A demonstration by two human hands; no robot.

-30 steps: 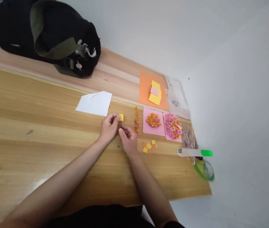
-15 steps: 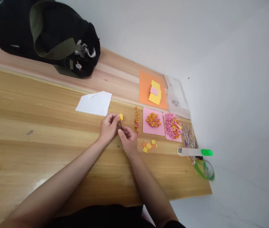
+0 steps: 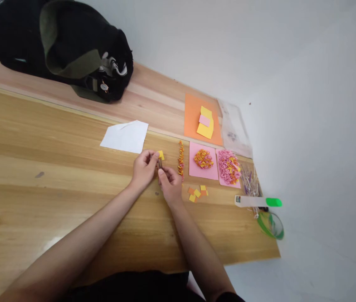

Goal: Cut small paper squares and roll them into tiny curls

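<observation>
My left hand (image 3: pixel 145 166) pinches a small piece of yellow paper (image 3: pixel 161 155) between thumb and fingers. Just below the paper, a thin dark stick-like thing (image 3: pixel 160 164) runs down into the fingertips of my right hand (image 3: pixel 171 184), which are closed on it. Its exact kind is too small to make out. Right of my hands stands a row of twisted orange and yellow paper bits (image 3: pixel 181 159). Several small orange and yellow paper squares (image 3: pixel 197 193) lie near my right wrist.
Two pink sheets carry heaps of orange curls (image 3: pixel 203 159) and pink curls (image 3: pixel 228 167). Behind them lies an orange sheet (image 3: pixel 192 126) with yellow paper. White paper (image 3: pixel 126 136), a black bag (image 3: pixel 80 46), a white-and-green tool (image 3: pixel 256 201) and a green-rimmed cup (image 3: pixel 270 225) surround the work.
My right fingertips have shifted slightly up and right along the dark stick-like thing. The yellow paper has turned a little, while my left hand stays nearly still.
</observation>
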